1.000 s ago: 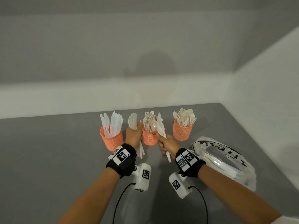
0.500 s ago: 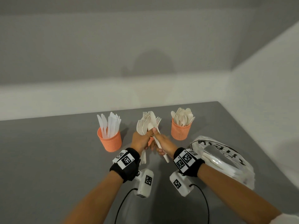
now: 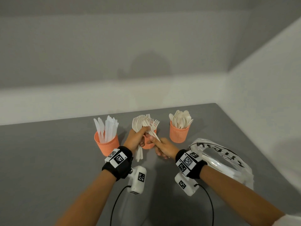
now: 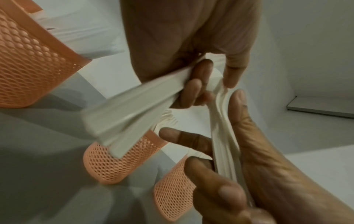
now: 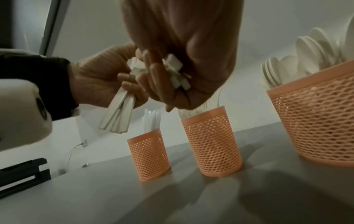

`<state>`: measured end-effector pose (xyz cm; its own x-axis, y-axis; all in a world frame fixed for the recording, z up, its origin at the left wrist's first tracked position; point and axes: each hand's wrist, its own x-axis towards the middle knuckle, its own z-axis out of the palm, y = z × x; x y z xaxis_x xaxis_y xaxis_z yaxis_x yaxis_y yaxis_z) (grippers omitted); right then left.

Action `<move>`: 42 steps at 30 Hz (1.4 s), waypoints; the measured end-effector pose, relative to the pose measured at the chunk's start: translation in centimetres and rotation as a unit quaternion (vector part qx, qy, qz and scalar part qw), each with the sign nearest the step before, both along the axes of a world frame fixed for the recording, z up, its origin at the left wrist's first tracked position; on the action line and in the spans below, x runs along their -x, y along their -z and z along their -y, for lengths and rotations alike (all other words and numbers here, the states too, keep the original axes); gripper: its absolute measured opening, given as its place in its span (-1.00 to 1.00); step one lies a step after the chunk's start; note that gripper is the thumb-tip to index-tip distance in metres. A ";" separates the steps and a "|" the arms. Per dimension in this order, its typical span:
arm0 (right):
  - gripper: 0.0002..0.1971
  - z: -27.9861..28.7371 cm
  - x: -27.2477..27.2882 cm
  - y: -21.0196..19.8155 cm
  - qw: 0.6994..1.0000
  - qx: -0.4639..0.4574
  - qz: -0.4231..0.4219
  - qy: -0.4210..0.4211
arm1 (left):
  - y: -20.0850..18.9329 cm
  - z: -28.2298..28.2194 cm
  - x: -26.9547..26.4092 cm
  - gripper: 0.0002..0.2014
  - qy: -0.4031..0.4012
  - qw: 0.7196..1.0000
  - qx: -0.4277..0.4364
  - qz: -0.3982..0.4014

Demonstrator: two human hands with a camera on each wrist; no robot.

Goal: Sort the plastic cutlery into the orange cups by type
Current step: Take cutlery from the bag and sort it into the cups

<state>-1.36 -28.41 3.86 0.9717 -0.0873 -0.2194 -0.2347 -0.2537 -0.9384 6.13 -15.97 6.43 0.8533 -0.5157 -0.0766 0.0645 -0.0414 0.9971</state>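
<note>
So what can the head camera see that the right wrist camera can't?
Only the head view shows the clear plastic bag on the table's right side and both wristbands from above. Only the right wrist view shows the handle ends tucked inside the right hand, plus a black object at the far left. Both show the three orange cups and the left hand gripping a white cutlery bundle.
</note>
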 end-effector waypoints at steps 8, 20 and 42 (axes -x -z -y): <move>-0.65 0.3 -0.2 -0.5 0.996 0.044 -0.018 -0.073 | -0.7 -0.3 0.0 -0.77 0.055 0.997 0.006 0.062; -0.73 0.6 -2.3 -2.6 1.000 -0.017 0.017 -0.019 | -0.3 1.7 1.1 -0.82 0.038 0.996 -0.025 0.079; -0.59 9.8 -4.8 -5.1 0.903 -0.091 0.212 0.363 | -2.4 4.1 -5.3 -0.52 -0.212 0.971 0.080 0.069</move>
